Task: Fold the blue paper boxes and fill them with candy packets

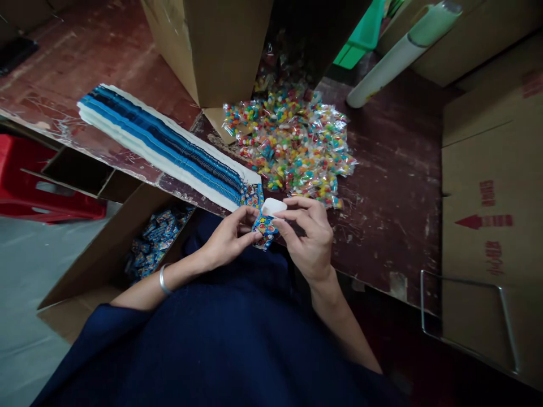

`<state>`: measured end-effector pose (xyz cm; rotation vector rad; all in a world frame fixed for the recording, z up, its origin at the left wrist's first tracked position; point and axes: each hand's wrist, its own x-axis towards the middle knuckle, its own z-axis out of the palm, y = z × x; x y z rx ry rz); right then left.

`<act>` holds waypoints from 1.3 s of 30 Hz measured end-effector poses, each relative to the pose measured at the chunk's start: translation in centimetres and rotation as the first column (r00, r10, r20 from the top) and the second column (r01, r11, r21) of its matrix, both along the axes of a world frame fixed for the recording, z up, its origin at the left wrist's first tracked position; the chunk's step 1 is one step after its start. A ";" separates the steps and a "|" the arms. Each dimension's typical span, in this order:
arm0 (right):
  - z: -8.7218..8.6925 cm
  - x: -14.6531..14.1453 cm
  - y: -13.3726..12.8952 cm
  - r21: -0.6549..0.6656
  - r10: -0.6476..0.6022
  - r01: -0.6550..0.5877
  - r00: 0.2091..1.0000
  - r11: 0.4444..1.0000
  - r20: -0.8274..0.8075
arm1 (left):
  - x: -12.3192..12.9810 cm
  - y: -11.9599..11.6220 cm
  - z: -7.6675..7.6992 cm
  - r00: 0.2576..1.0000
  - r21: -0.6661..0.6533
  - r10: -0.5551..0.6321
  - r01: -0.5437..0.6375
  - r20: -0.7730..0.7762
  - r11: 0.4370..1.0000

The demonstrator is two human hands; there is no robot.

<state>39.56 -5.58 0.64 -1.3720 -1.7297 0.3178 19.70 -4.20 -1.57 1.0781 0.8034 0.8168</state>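
Note:
A small blue printed candy box (265, 224) with a raised white flap is between my two hands, above the table's front edge. My left hand (232, 234) pinches its left side between thumb and fingers. On the right side, the thumb and fingertips of my right hand (307, 234) grip the box near the white flap. Just beyond my left hand, a long row of flat blue-and-white cartons (169, 147) lies stacked on edge across the table. Behind the box spreads a heap of clear candy packets (297, 141) filled with colourful pieces.
The dark red table (390, 186) has a worn front edge. A large cardboard box (229, 51) stands behind the packets, and a white tube (382, 76) is to its right. Below left, an open carton (97, 254) holds several blue boxes, near a red stool (51, 192).

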 end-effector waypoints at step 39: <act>-1.1 -1.3 0.6 -0.320 0.130 -0.310 0.869 0.895 -0.477 | -2.3 0.4 0.2 0.994 0.106 0.109 -0.111 0.028 0.988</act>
